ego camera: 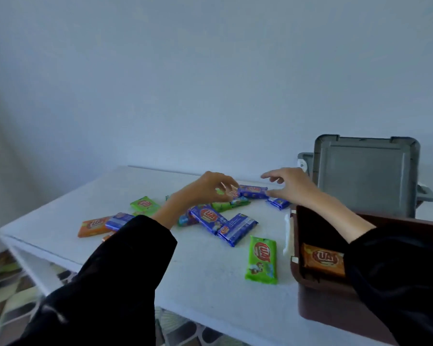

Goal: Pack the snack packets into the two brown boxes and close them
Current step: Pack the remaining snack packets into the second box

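Several snack packets lie scattered on the white table [198,275]: green ones [261,260] [144,204], blue ones [208,218] [236,229] and an orange one [93,226]. My left hand [208,189] is curled, its fingertips pinching the left end of a blue packet [254,191] at the far side of the pile. My right hand [291,186] hovers with fingers spread, its thumb by that packet's right end. An open brown box [310,293] at the right front holds one orange packet [323,262]; my right sleeve hides most of its inside.
A grey box with its lid raised [360,176] stands behind the brown box at the back right. Another blue packet [278,203] lies under my right hand. The table's left edge drops to a patterned floor [5,283]. A pale wall is behind.
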`<state>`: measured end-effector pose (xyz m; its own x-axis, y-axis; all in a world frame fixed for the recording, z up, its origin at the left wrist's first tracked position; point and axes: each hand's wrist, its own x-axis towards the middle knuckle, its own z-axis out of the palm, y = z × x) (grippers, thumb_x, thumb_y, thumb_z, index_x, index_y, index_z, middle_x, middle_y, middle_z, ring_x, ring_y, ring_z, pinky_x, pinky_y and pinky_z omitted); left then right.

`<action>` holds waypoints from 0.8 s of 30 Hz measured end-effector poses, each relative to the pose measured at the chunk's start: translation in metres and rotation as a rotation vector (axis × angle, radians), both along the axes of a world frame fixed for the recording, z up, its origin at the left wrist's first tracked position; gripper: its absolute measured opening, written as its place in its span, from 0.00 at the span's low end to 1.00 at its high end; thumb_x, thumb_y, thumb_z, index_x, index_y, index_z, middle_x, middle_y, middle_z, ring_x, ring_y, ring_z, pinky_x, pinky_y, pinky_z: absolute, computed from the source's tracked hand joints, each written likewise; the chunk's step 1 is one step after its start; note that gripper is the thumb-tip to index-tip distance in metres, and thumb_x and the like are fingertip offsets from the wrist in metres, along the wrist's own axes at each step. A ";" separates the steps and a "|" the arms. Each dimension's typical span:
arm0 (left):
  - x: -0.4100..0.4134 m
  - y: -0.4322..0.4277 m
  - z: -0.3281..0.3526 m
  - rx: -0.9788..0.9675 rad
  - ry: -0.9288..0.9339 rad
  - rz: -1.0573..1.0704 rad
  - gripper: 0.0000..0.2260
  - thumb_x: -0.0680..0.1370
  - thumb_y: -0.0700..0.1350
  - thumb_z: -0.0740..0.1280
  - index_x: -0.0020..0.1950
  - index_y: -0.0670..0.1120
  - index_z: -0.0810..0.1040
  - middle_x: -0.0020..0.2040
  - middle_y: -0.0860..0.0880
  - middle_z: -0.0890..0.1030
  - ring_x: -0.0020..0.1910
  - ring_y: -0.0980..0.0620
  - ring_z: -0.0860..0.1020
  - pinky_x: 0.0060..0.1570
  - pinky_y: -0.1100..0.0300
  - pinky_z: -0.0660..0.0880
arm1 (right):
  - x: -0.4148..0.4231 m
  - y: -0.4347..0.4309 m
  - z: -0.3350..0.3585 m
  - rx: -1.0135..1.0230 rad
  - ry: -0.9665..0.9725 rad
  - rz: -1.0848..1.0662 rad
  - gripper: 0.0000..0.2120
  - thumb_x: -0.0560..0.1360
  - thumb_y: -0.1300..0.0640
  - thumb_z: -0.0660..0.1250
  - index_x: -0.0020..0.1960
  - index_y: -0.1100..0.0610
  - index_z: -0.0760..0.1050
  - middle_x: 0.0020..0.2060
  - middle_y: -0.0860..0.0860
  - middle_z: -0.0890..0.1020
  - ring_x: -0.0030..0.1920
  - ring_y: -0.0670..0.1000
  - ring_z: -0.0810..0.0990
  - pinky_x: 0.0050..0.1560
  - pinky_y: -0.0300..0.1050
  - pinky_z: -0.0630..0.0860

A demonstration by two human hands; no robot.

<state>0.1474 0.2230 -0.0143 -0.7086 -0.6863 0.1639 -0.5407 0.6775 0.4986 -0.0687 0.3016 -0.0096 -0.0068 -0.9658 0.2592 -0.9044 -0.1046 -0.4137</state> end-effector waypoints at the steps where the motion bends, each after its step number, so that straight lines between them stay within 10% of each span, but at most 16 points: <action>1: 0.019 -0.011 -0.001 -0.010 -0.014 0.043 0.17 0.72 0.41 0.72 0.60 0.45 0.77 0.55 0.46 0.80 0.49 0.55 0.76 0.41 0.77 0.70 | 0.017 -0.013 -0.002 0.011 -0.001 0.025 0.23 0.70 0.54 0.72 0.64 0.52 0.74 0.56 0.55 0.79 0.54 0.53 0.77 0.55 0.46 0.73; 7: 0.107 -0.073 -0.027 -0.022 -0.167 0.242 0.20 0.73 0.42 0.70 0.64 0.47 0.74 0.60 0.44 0.76 0.56 0.48 0.74 0.56 0.58 0.71 | 0.096 -0.082 -0.027 0.181 0.066 0.097 0.26 0.70 0.55 0.71 0.68 0.49 0.69 0.61 0.57 0.77 0.59 0.56 0.76 0.56 0.47 0.73; 15: 0.144 -0.114 -0.083 0.103 -0.425 0.279 0.31 0.72 0.51 0.71 0.72 0.52 0.63 0.67 0.43 0.68 0.67 0.45 0.66 0.64 0.56 0.62 | 0.130 -0.124 -0.092 0.471 0.084 0.108 0.39 0.68 0.48 0.73 0.74 0.47 0.58 0.73 0.52 0.63 0.73 0.55 0.61 0.70 0.49 0.60; 24: 0.149 -0.118 -0.101 -0.004 -0.443 0.307 0.31 0.70 0.53 0.73 0.71 0.56 0.67 0.64 0.46 0.74 0.61 0.48 0.72 0.56 0.56 0.70 | 0.143 -0.122 -0.132 0.279 0.058 -0.026 0.37 0.68 0.51 0.73 0.72 0.45 0.59 0.66 0.56 0.71 0.65 0.55 0.70 0.60 0.46 0.70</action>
